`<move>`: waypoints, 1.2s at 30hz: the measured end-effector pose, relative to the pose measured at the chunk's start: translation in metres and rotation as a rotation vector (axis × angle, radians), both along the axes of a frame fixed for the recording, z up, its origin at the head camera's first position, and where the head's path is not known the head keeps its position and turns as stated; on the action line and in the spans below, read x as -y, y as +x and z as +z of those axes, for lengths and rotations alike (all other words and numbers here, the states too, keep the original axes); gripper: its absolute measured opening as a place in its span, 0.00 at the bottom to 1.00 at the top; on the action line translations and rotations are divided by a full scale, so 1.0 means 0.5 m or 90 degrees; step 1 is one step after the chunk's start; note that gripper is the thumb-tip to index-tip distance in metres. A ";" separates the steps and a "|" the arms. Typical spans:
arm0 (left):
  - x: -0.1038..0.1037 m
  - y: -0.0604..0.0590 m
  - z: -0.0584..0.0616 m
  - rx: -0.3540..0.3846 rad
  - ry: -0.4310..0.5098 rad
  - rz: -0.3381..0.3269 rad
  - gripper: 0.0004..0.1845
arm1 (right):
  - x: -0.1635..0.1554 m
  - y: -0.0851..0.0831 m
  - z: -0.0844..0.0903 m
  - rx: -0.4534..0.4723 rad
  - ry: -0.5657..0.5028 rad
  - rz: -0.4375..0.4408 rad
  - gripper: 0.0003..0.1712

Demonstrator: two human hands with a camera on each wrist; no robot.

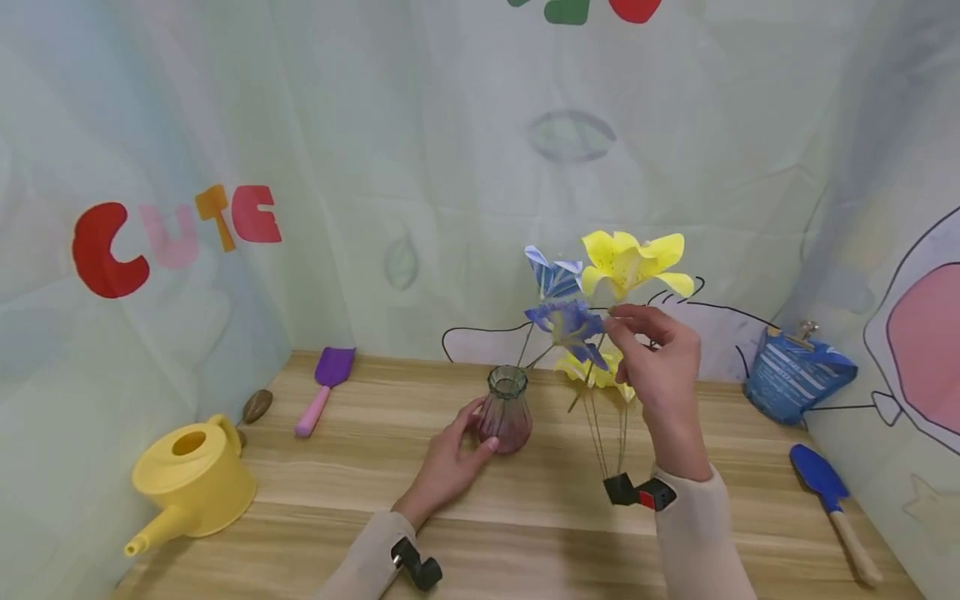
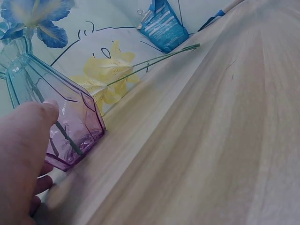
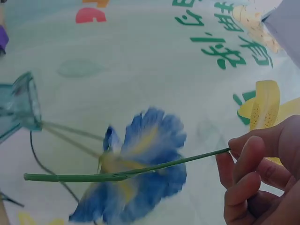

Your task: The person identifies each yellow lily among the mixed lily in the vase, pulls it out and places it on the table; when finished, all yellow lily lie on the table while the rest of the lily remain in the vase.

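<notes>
Ideally the right hand [image 1: 660,367], pinching the yellow lily [image 1: 630,260] by its stem, lowers it straight toward seven o'clock into the glass vase [image 1: 506,408] the left hand [image 1: 450,458] grips steady on the surface [image 1: 525,517].

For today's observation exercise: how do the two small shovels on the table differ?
The purple shovel has a purple blade and pink handle and lies at the back left near the watering can. The blue shovel has a blue blade and pale wood-coloured handle and lies at the right edge. Both lie flat on the table, untouched.

"CUTE" in coloured letters on backdrop cloth [image 1: 176,242]; green Chinese characters there too, seemingly unreadable.
</notes>
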State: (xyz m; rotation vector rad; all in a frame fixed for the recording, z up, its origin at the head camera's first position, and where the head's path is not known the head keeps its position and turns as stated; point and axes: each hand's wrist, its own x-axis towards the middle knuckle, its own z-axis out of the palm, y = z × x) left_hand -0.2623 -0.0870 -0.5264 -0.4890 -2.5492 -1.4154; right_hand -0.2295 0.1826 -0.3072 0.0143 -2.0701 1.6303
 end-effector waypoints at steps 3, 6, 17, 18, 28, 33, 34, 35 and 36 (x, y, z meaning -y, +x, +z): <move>0.001 -0.006 0.004 -0.002 -0.004 0.000 0.37 | -0.026 0.001 -0.019 0.029 -0.003 -0.021 0.13; 0.002 -0.010 0.010 -0.001 -0.006 0.000 0.37 | -0.045 -0.002 -0.034 0.058 0.002 -0.032 0.15; -0.002 -0.008 0.013 0.035 0.001 0.001 0.39 | -0.095 -0.007 -0.052 0.159 0.043 -0.035 0.17; -0.003 -0.007 0.012 0.036 0.000 -0.001 0.39 | -0.101 -0.007 -0.055 0.168 0.048 -0.035 0.17; 0.000 0.009 -0.002 0.057 0.005 0.007 0.39 | -0.120 -0.043 -0.111 0.249 0.097 -0.010 0.17; 0.001 0.009 0.000 0.054 0.000 0.010 0.39 | -0.120 -0.064 -0.133 0.282 0.106 0.003 0.17; 0.000 0.008 0.002 0.055 0.001 0.008 0.40 | -0.121 -0.067 -0.137 0.286 0.108 0.005 0.17; 0.000 0.008 0.002 0.054 0.000 0.007 0.40 | -0.122 -0.070 -0.140 0.291 0.108 0.008 0.17; -0.001 0.007 0.003 0.054 -0.001 0.007 0.39 | -0.123 -0.073 -0.144 0.294 0.109 0.013 0.17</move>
